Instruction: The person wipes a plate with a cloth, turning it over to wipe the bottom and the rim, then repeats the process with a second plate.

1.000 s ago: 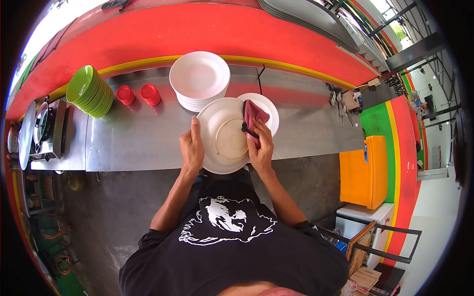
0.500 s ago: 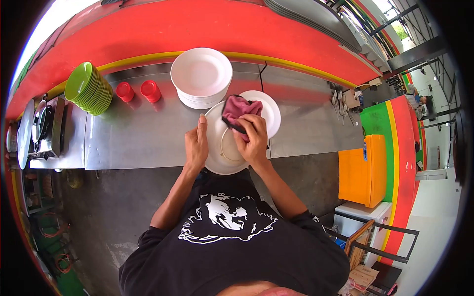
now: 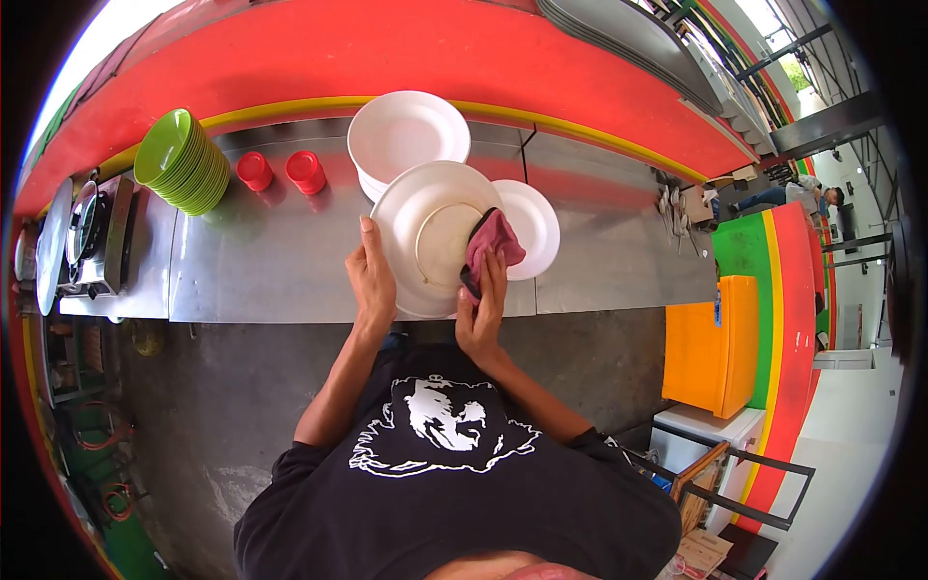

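Observation:
A white plate (image 3: pixel 400 227) is held up above the counter's front edge, its underside with a ring-shaped foot toward me. My left hand (image 3: pixel 371 275) grips its left rim, fingers mostly behind it. Against the plate's right side, my right hand (image 3: pixel 482 314) presses a dark pink cloth (image 3: pixel 495 244) with black edging. Behind the held plate stands a stack of white plates (image 3: pixel 406 135), partly covered by it. Another white plate (image 3: pixel 534 230) lies on the counter just to the right, partly hidden by the cloth and the held plate.
On the steel counter (image 3: pixel 261 261) stand a tall stack of green bowls (image 3: pixel 182 164) and two red containers (image 3: pixel 254 171). A stove (image 3: pixel 104 237) is at the left end, cutlery (image 3: pixel 675 211) at the right. An orange bin (image 3: pixel 710 348) stands beyond. A person (image 3: pixel 807 193) is far off at right.
The held plate has been raised and tilted so that its underside faces me more fully. The cloth and my right hand have shifted from its upper part to its right edge.

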A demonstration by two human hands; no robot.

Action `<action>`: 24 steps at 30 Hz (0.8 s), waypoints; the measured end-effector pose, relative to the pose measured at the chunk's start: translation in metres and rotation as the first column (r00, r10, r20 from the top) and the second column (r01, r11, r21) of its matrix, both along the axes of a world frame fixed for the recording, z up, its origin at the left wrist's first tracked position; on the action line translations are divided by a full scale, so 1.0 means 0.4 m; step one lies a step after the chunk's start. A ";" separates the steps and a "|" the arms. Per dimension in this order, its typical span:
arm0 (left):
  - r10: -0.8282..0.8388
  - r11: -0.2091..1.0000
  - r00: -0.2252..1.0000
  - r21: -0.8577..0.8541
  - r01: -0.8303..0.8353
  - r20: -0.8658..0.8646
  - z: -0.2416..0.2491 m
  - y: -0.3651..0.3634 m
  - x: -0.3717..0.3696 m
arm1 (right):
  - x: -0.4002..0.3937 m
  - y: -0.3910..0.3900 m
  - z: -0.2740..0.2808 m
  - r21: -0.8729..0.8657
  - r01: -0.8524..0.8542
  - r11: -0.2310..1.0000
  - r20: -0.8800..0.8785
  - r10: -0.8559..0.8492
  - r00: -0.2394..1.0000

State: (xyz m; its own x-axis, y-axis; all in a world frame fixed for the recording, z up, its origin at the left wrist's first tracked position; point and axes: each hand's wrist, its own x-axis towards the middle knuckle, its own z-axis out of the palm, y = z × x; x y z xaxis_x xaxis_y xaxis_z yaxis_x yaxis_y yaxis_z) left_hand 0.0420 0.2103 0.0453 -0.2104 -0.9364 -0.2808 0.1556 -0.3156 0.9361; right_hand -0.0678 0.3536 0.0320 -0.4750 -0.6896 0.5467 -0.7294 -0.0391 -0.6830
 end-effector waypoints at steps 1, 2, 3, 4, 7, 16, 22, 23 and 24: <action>-0.007 1.000 1.000 -0.021 0.007 0.011 -0.001 0.000 0.000 | -0.016 -0.006 -0.001 -0.021 -0.011 1.000 -0.008 0.011 1.000; -0.013 0.999 1.000 -0.040 0.014 0.022 -0.002 0.002 0.001 | -0.038 -0.016 0.000 -0.040 -0.023 0.999 -0.016 0.022 1.000; -0.028 0.997 0.998 -0.071 0.032 0.051 0.014 0.003 0.001 | -0.061 -0.030 0.002 -0.061 -0.036 0.998 -0.024 0.034 0.999; -0.043 0.994 0.996 -0.101 0.051 0.082 0.043 0.003 0.002 | -0.079 -0.047 0.019 -0.042 -0.032 0.999 0.015 0.033 0.999; -0.151 0.964 0.958 -0.181 0.197 0.244 0.063 -0.009 0.017 | -0.119 -0.089 0.072 0.024 -0.085 0.996 0.067 0.084 0.994; -0.248 0.916 0.900 -0.216 0.338 0.358 0.095 -0.001 0.031 | -0.123 -0.132 0.176 0.100 -0.312 0.945 -0.157 0.325 0.933; -0.026 0.970 0.997 -0.238 0.041 0.068 0.056 0.001 0.032 | -0.149 -0.143 0.064 -0.175 0.039 0.984 0.669 0.090 0.738; -0.002 0.975 0.999 -0.224 0.010 0.037 0.058 0.007 0.032 | -0.149 -0.141 0.062 -0.148 0.078 0.986 0.676 0.043 0.736; -0.048 0.977 0.998 -0.207 0.055 0.039 0.053 0.011 0.036 | -0.150 -0.136 0.058 -0.121 0.118 0.986 0.682 -0.004 0.732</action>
State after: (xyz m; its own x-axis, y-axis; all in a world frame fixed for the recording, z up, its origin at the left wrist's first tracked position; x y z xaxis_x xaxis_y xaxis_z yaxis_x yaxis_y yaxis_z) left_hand 0.0563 0.2147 0.0667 -0.2534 -0.9632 -0.0891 0.1118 -0.1207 0.9864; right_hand -0.1278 0.2992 0.0553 -0.7959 -0.5855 0.1539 -0.0797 -0.1506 -0.9854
